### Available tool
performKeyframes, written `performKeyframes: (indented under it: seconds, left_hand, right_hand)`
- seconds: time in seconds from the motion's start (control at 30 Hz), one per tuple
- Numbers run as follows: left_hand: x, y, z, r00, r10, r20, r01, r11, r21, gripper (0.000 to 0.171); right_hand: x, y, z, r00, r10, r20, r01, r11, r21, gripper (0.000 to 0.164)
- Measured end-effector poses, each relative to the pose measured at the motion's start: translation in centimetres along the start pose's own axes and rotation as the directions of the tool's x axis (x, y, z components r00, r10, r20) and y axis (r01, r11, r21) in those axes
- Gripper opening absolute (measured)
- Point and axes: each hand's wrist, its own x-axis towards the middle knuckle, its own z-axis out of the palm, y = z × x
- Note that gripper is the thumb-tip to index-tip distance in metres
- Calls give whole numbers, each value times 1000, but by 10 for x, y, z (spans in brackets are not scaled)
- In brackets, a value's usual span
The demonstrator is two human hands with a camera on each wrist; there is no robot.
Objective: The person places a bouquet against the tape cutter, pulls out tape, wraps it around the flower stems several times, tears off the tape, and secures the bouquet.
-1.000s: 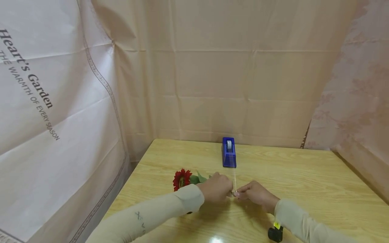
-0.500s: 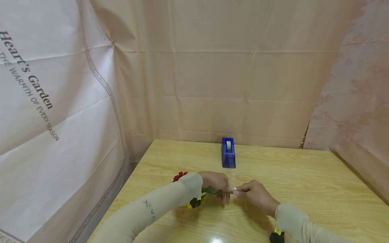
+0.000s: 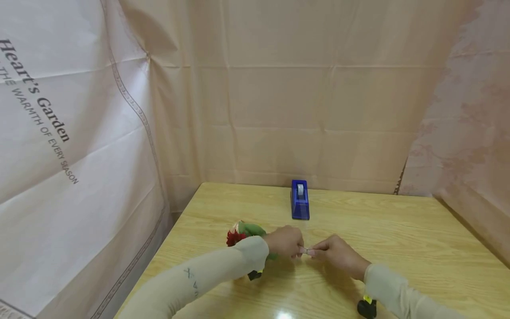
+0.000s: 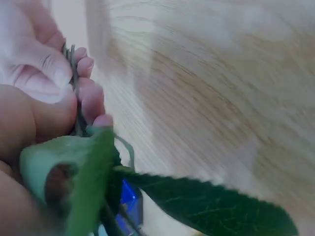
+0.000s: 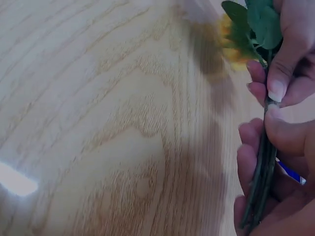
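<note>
A bunch of flowers lies sideways between both hands, its red bloom [image 3: 235,237] left of the left forearm and a yellow bloom [image 5: 230,42] visible in the right wrist view. Thumb and fingers of the left hand [image 3: 284,241] pinch the dark green stems [image 5: 263,169] just below the leaves [image 4: 211,201]. Close beside it, the right hand [image 3: 336,253] pinches the same stems lower down, its thumb nearly meeting the left thumb. Stem ends run across the right fingers. Sleeve and hand hide part of the bunch.
A blue tape dispenser [image 3: 300,200] with a clear roll stands toward the back of the wooden table [image 3: 378,221]. Small black devices with yellow marks hang under the left sleeve [image 3: 255,274] and right sleeve [image 3: 366,307]. Printed cloths surround the table.
The left hand has rolled away and back, turning the bunch; a pale bloom now shows by the red one. The tape strip stretched from dispenser to hands no longer shows clearly. The right hand barely moved.
</note>
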Motion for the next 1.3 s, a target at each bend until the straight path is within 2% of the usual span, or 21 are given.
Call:
performKeyframes:
  seconds: [0.1, 0.2, 0.4, 0.6, 0.67, 0.73, 0.8, 0.83, 0.93, 1.0, 1.03, 1.13, 1.2, 1.3]
  left_hand:
    - [-1, 3, 2, 998, 24, -60, -15, 989, 144, 21]
    - [-1, 3, 7, 994, 55, -98, -28, 966, 256, 16]
    - [-2, -2, 15, 975, 165, -150, -82, 890, 449, 3]
    - [-5, -3, 15, 951, 252, -177, -107, 809, 578, 8]
    - [-5, -2, 15, 950, 254, -181, -100, 798, 594, 8]
    - [-4, -3, 14, 953, 250, -174, -104, 804, 585, 7]
    - [-2, -3, 13, 961, 232, -153, -116, 836, 536, 4]
    - [-1, -4, 11, 968, 211, -139, -118, 865, 488, 3]
    - [7, -6, 3, 990, 125, -69, -101, 955, 280, 7]
    - [12, -8, -4, 998, 67, -9, -65, 990, 122, 15]
    - [15, -9, -7, 999, 41, 22, -42, 998, 48, 19]
    - [20, -14, -15, 992, -1, 129, 18, 991, -135, 31]
    - [21, -16, -17, 981, -12, 192, 60, 967, -247, 34]
    - [18, -16, -15, 973, -25, 230, 109, 927, -360, 33]
  right_hand:
    - [0, 2, -2, 999, 32, 25, -32, 999, 13, 27]
    - [1, 1, -3, 998, 53, 34, -53, 999, 6, 29]
    - [4, -5, -2, 994, 99, 40, -98, 995, -13, 31]
    - [7, -4, 1, 987, 160, -19, -159, 986, 43, 28]
    - [7, -4, 2, 985, 168, -28, -165, 983, 78, 28]
    - [8, -4, 2, 986, 163, -30, -159, 983, 92, 29]
    - [7, -4, 2, 987, 159, -35, -155, 984, 90, 28]
    - [7, -4, 2, 987, 156, -37, -153, 985, 84, 27]
    - [6, -5, 0, 987, 151, -46, -148, 987, 64, 27]
    - [7, -6, -1, 985, 160, -58, -157, 986, 57, 27]
    - [7, -6, -1, 984, 165, -65, -161, 985, 59, 27]
    - [8, -6, 1, 980, 175, -95, -171, 984, 49, 26]
    - [8, -5, 3, 981, 164, -106, -162, 986, 32, 26]
    - [6, -3, 5, 986, 135, -95, -136, 991, 2, 27]
